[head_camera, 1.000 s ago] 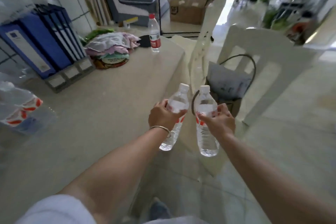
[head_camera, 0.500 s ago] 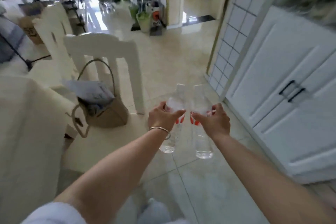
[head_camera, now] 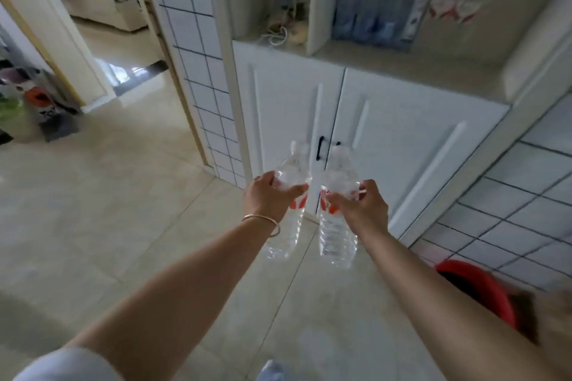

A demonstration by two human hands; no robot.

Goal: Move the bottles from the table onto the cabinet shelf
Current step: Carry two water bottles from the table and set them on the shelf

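My left hand (head_camera: 266, 198) grips a clear water bottle (head_camera: 288, 226) with a red label around its upper body. My right hand (head_camera: 362, 206) grips a second, matching bottle (head_camera: 335, 241) the same way. Both bottles hang upright side by side in the air, in front of the white cabinet doors (head_camera: 402, 145). Above the doors runs the beige cabinet shelf (head_camera: 402, 68), open at the front. Several blurred blue bottles (head_camera: 371, 6) and a red-and-white pack (head_camera: 452, 9) stand at its back.
A divider splits the shelf; its left niche holds a tangle of cord (head_camera: 278, 31). A tiled wall edge and a doorway lie to the left. A red bucket (head_camera: 483, 291) sits on the floor at the lower right. Beige floor tiles stretch beneath my arms.
The view has swung from the table, past the chairs, round to the cabinet. Both hands have kept their hold on the two bottles, which now face the cabinet doors.
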